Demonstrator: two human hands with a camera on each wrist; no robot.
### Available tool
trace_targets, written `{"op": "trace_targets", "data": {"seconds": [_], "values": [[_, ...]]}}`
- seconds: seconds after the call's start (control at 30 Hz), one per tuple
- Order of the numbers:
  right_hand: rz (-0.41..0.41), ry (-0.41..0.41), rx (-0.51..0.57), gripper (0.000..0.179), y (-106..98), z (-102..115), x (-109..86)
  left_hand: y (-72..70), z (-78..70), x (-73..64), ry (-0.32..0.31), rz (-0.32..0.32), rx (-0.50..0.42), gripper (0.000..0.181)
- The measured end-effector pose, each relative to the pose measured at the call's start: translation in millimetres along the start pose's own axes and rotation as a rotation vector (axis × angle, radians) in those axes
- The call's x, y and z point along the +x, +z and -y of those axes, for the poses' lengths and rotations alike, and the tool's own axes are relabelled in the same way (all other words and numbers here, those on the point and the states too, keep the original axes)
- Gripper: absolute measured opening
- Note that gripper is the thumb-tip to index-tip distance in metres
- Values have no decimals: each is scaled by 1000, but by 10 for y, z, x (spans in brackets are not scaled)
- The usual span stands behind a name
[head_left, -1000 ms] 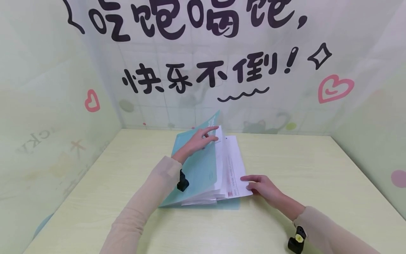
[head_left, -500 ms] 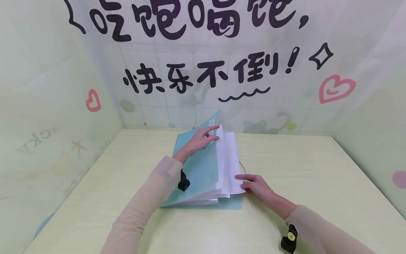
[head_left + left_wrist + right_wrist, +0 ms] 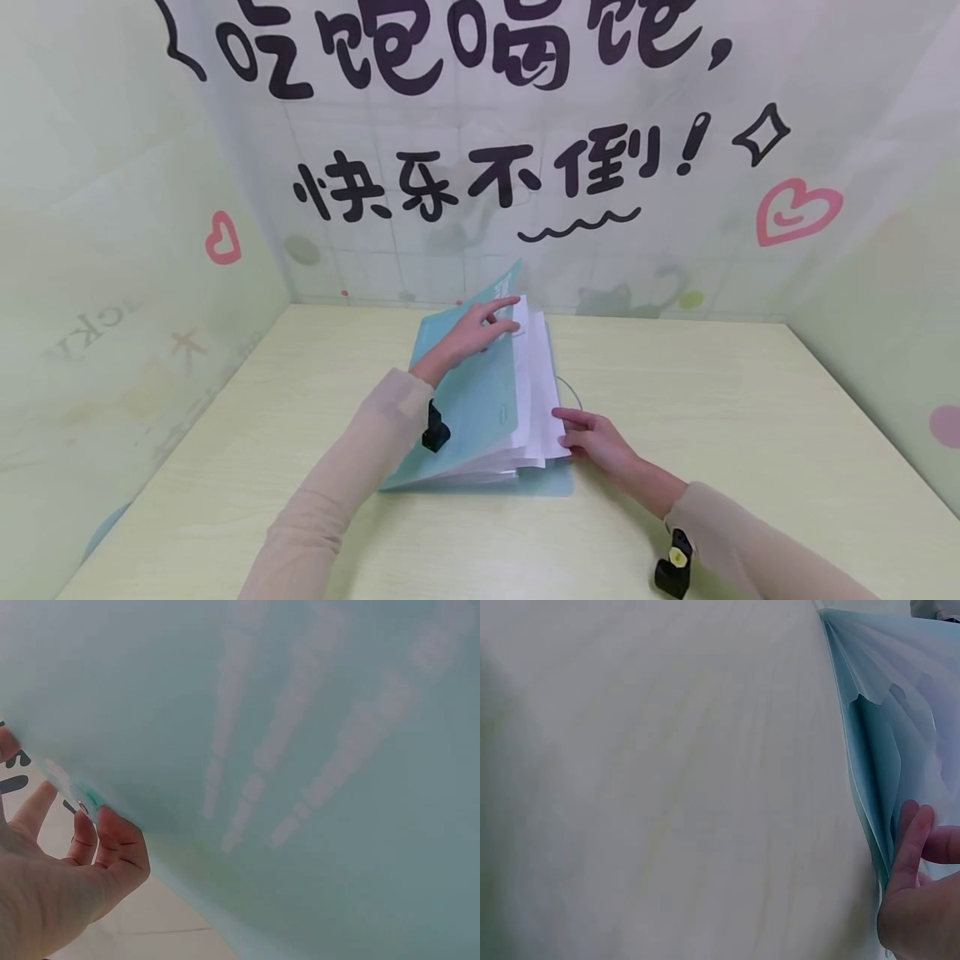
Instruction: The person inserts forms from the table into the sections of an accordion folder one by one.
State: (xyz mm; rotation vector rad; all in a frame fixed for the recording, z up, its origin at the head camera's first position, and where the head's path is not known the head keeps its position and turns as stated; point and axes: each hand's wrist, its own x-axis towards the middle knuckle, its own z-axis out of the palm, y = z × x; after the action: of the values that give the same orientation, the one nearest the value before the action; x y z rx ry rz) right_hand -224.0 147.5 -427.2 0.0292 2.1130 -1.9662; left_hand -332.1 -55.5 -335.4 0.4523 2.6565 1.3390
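A light teal document folder [image 3: 457,408] lies on the table with its front cover raised at a slant. My left hand [image 3: 471,332] pinches that cover's upper free edge between thumb and fingers. In the left wrist view, the cover [image 3: 315,772] fills most of the picture beside the curled left fingers [image 3: 124,847]. White papers [image 3: 546,392] lie inside, some jutting past the cover on the right. My right hand [image 3: 603,442] pinches their lower right corner. In the right wrist view, the right fingers [image 3: 913,844] hold the sheets above the teal back cover [image 3: 866,761].
The pale wood table [image 3: 720,400] extends on both sides of the folder. A printed backdrop [image 3: 412,275] with large black lettering rises behind it, with side panels left and right. A thin curved loop [image 3: 577,392] sticks out at the folder's right edge. Black wrist cameras sit on both sleeves.
My right hand has moved left, carrying the jutting sheets inward toward the folder. The printed rows on them no longer show, and the thin loop has come into sight. My left hand stays put.
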Motion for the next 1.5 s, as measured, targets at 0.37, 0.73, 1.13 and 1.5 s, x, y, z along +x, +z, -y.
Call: {"op": "trace_targets", "data": {"seconds": [0.37, 0.73, 1.13, 1.5], "values": [[78, -37, 79, 57, 1, -11, -14, 3, -1, 1, 9, 7, -1, 49], [216, -59, 125, 57, -1, 3, 26, -4, -7, 6, 35, 10, -4, 47], [343, -32, 166, 67, 40, -34, 131, 6, 0, 16, 40, 1, -3, 47], [448, 7, 176, 73, -3, -51, 174, 28, 5, 11, 58, -15, 4, 46]]}}
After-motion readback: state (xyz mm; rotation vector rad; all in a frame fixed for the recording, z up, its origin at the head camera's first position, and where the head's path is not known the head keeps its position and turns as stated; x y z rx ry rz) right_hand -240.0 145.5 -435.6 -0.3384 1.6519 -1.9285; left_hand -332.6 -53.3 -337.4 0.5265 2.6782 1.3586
